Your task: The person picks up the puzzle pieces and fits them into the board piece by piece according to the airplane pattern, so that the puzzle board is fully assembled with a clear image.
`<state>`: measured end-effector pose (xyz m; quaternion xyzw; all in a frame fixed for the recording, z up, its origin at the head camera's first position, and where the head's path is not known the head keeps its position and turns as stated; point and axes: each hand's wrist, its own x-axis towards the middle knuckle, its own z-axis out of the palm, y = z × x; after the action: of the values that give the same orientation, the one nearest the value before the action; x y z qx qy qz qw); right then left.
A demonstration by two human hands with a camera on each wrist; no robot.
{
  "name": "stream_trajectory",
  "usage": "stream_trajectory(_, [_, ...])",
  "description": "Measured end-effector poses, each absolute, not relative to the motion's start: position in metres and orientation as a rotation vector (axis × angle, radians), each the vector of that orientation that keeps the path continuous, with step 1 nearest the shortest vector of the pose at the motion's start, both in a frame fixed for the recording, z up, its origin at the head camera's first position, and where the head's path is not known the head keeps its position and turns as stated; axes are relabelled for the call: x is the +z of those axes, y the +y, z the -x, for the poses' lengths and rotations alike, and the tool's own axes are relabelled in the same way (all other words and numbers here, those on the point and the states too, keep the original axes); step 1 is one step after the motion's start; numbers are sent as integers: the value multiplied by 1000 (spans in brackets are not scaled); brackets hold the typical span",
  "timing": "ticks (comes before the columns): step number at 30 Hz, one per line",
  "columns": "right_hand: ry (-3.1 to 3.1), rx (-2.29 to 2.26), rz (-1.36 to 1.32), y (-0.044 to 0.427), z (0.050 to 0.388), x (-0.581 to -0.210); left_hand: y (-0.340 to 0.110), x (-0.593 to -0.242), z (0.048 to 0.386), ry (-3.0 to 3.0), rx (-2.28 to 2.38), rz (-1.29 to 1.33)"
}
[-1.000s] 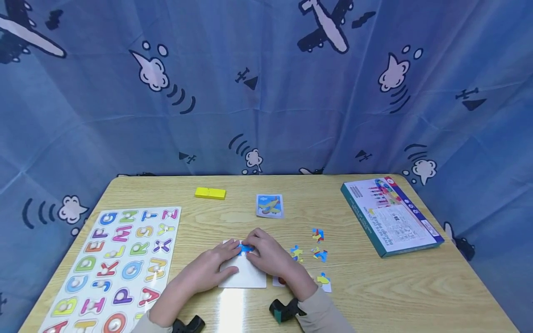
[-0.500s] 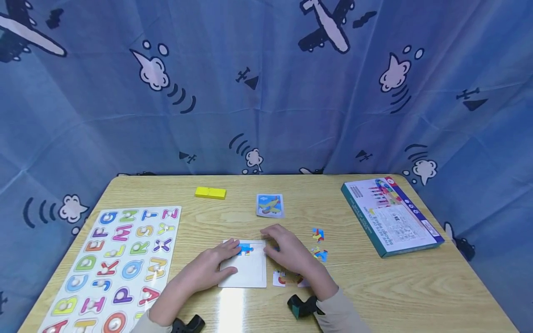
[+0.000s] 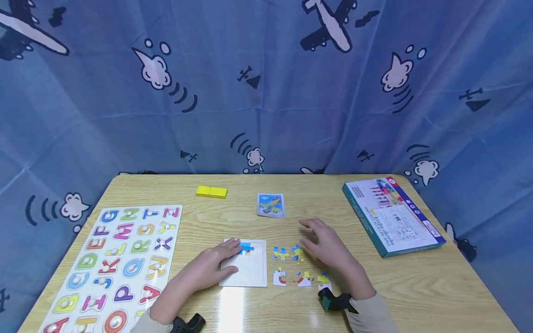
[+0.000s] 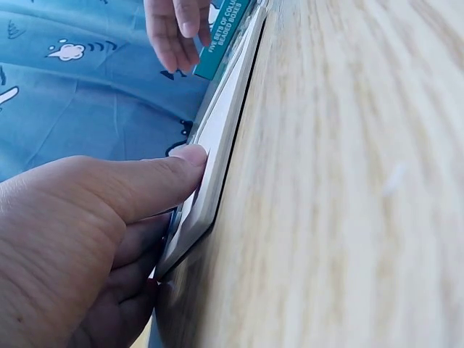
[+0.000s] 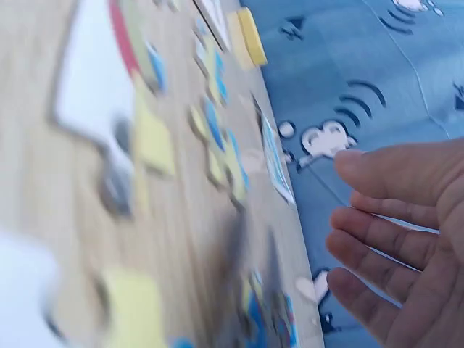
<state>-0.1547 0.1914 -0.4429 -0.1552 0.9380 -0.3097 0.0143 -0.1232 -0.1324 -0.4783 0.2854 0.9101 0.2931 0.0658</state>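
Observation:
My left hand rests on the left part of a white square puzzle tray, its thumb and fingers spread over the rim. The left wrist view has that thumb lying on the tray's edge. Joined blue puzzle pieces sit at the tray's upper left, partly under the fingertips. Over the table to the right, my right hand hovers with loosely bent fingers and nothing between them, also seen in the right wrist view. Nearest to it lies a yellow-and-blue puzzle piece; pieces farther right are hidden beneath the hand.
More loose jigsaw pieces lie right of the tray. Behind stands a small airplane picture card and a yellow block. An alphabet board covers the left side. A boxed set lies at the far right.
The right hand has let go of the blue piece in the tray and moved right, past the loose pieces, uncovering several of them. My left hand has stayed on the tray.

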Motion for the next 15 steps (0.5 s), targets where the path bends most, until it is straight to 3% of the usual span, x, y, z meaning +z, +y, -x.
stream_trajectory(15, [2859, -1003, 363, 242, 167, -456, -132, -476, 124, 2718, 864, -827])
